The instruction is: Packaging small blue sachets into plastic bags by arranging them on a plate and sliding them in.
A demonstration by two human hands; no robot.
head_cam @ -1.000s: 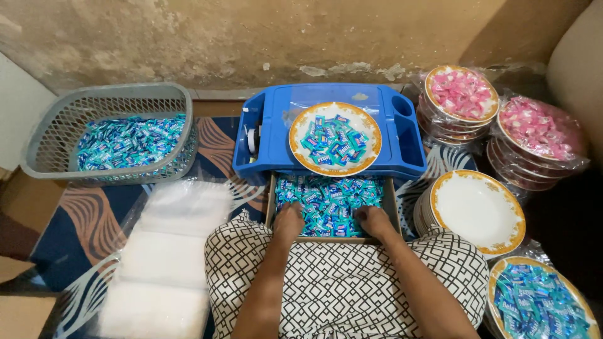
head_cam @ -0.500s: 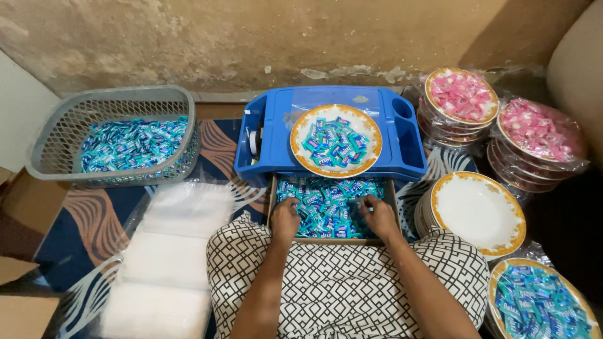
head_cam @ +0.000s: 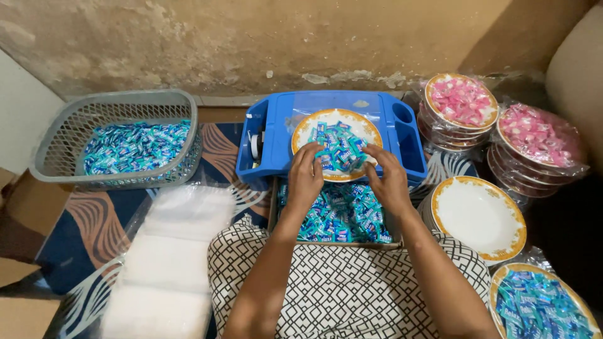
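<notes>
Both hands are over the plate (head_cam: pixel 301 135) that sits on the blue tray (head_cam: pixel 281 122). The left hand (head_cam: pixel 306 177) and right hand (head_cam: pixel 387 181) cup the heap of blue-wrapped candies (head_cam: pixel 337 145) from either side, fingers curled loosely around it and touching the wrappers; whether any candy is actually pinched between fingers cannot be told. The heap sits near the middle of the plate, with white rim showing all round, so the plate looks partly filled and being shaped rather than finished. Just below the tray, between the forearms, an open box (head_cam: pixel 342 216) is full of the same candies, so plenty of stock remains. As for what seems done: two stacks of wrapped plates with pink candies (head_cam: pixel 461 100) (head_cam: pixel 534 135) stand to the right, and a wrapped plate of blue candies (head_cam: pixel 540 307) lies at the lower right. What seems left: a stack of empty plates (head_cam: pixel 480 216) beside the box, a grey basket (head_cam: pixel 59 135) of more blue candies at the left, and a pile of clear bags (head_cam: pixel 169 257) near it.
</notes>
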